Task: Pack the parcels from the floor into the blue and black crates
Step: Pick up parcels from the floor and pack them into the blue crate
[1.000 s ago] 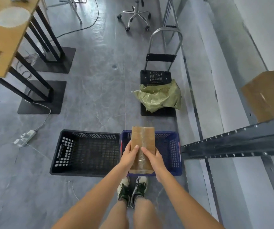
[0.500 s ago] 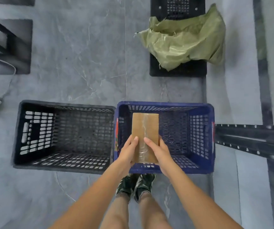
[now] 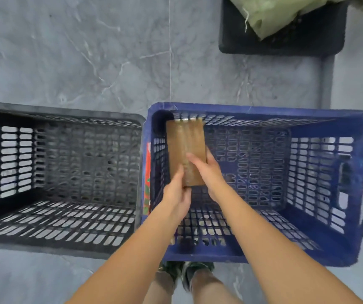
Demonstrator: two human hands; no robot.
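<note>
Grey marble floor below, we lower a flat taped cardboard parcel [image 3: 186,151], seemingly light and stiff, into the blue crate [image 3: 261,109], left hand [image 3: 177,194] and right hand [image 3: 208,172] fingers gripping its near end.

Count: 1 parcel [image 3: 186,150], in both hands; 2 crates, blue crate [image 3: 263,108] under the hands, black crate [image 3: 66,111] left of them; 1 green sack [image 3: 285,12] beyond, right.
</note>
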